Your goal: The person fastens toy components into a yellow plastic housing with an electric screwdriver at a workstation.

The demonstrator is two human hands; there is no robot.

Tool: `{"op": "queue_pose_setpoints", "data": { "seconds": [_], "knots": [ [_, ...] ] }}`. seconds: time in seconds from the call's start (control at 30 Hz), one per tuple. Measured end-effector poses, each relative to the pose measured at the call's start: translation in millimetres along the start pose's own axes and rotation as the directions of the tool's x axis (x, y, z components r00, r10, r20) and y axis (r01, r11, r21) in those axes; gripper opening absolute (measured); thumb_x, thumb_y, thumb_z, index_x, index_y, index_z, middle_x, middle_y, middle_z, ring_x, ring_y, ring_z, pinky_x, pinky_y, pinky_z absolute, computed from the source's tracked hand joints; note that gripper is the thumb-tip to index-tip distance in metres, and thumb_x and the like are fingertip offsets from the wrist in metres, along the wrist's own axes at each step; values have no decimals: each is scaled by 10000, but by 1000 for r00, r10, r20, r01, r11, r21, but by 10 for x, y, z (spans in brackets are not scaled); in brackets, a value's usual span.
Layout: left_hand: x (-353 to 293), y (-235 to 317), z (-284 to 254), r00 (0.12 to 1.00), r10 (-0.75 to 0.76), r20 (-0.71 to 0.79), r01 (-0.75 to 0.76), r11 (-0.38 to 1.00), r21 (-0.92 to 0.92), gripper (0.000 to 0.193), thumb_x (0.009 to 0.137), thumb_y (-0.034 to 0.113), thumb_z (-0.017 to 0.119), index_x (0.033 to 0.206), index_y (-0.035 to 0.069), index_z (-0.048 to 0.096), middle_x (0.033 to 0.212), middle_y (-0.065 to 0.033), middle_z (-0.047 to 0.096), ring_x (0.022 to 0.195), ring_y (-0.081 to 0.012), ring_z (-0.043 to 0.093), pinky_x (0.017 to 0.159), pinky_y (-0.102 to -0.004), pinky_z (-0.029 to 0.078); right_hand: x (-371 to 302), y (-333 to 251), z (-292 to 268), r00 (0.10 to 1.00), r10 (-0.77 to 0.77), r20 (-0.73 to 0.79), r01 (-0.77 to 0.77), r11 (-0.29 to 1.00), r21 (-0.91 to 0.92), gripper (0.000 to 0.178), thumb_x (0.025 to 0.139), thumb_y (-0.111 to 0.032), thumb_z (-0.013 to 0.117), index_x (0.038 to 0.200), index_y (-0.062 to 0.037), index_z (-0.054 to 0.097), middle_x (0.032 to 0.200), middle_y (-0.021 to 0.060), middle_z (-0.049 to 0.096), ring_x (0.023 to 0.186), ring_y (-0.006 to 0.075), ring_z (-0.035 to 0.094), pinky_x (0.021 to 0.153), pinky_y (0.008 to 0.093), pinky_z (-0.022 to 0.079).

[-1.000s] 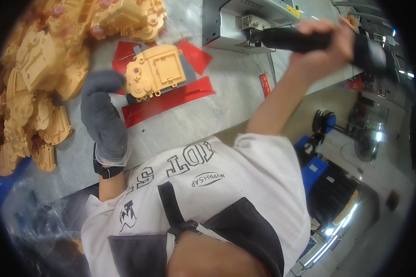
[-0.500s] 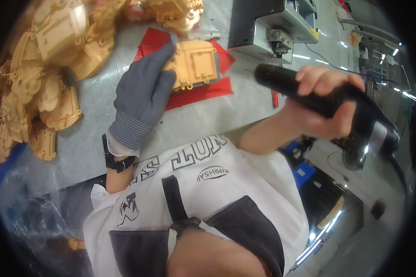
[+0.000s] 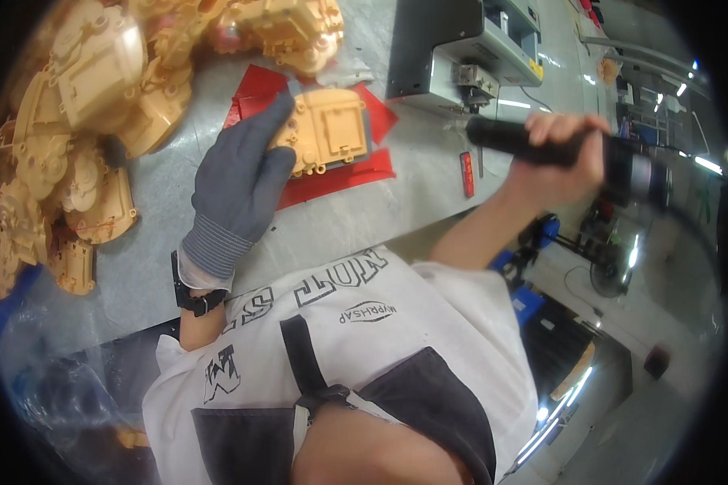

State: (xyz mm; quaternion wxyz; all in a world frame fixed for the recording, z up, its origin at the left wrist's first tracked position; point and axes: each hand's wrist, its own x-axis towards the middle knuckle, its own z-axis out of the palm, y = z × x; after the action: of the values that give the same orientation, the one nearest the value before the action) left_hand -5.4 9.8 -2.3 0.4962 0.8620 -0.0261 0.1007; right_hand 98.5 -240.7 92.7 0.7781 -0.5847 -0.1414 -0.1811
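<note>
A grey knitted glove covers my left hand (image 3: 239, 166), which grips the left side of a yellow-orange plastic housing (image 3: 344, 133). Its fingers lie along the top edge, with the thumb below. The housing has a raised rectangular frame and small screw lugs, and sits over a red sheet (image 3: 344, 179) on the table. My bare right hand (image 3: 562, 153) is wrapped round a black, corded, cylindrical power tool (image 3: 501, 137). The tool is held apart from the housing, over to its right, pointing left; its exact kind is unclear.
Several similar yellow-orange housings (image 3: 101, 69) are heaped at the left of the grey table (image 3: 158, 190). A dark bench machine (image 3: 441, 48) stands at the back right. A small red stick-like item (image 3: 467, 174) lies near the table's right edge. The tool's cord hangs at far right.
My right hand has swung the tool to a more level position, its rear end coming up. The table scene has shifted slightly down and left in view; my left hand keeps its grip.
</note>
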Motion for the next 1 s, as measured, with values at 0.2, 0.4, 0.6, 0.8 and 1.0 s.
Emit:
{"op": "queue_pose_setpoints", "data": {
  "seconds": [0.2,0.4,0.6,0.8,1.0],
  "knots": [
    [-42,-32,-30,999,-34,31,36,997,-64,419,815,130,520,1227,82,466,968,-134,565,839,-262,547,752,-328,442,-488,-138,549,838,-132,529,-6,968,251,453,770,-251,586,1086,-16,363,683,111,499,515,186,483,524,345,428],
    [-40,-70,-34,999,5,37,-2,995,-104,423,817,136,520,1233,86,461,957,-138,562,832,-259,542,752,-330,439,-547,-25,684,888,-93,450,-1,979,205,490,740,-248,619,1071,5,362,640,106,482,474,190,467,470,326,415],
    [-72,-117,-40,999,7,38,-4,995,-96,429,822,150,516,1242,87,452,943,-141,559,824,-254,537,762,-337,434,-522,44,702,917,-24,397,-53,982,183,476,743,-237,602,1081,0,365,629,106,465,458,196,461,473,338,415],
    [-58,-126,-39,999,6,45,-2,995,-99,427,822,151,517,1239,86,453,958,-149,562,839,-269,539,760,-345,436,-495,70,654,880,-72,470,-54,967,248,466,779,-252,578,1101,1,356,667,115,474,484,201,472,486,345,420],
    [-67,-117,-39,999,21,33,-18,996,-86,427,816,145,522,1232,81,455,978,-154,563,858,-283,543,768,-348,438,-460,114,693,858,-24,513,-92,976,199,435,766,-256,597,1043,0,380,674,120,480,505,201,479,475,331,422]
  ]
}}
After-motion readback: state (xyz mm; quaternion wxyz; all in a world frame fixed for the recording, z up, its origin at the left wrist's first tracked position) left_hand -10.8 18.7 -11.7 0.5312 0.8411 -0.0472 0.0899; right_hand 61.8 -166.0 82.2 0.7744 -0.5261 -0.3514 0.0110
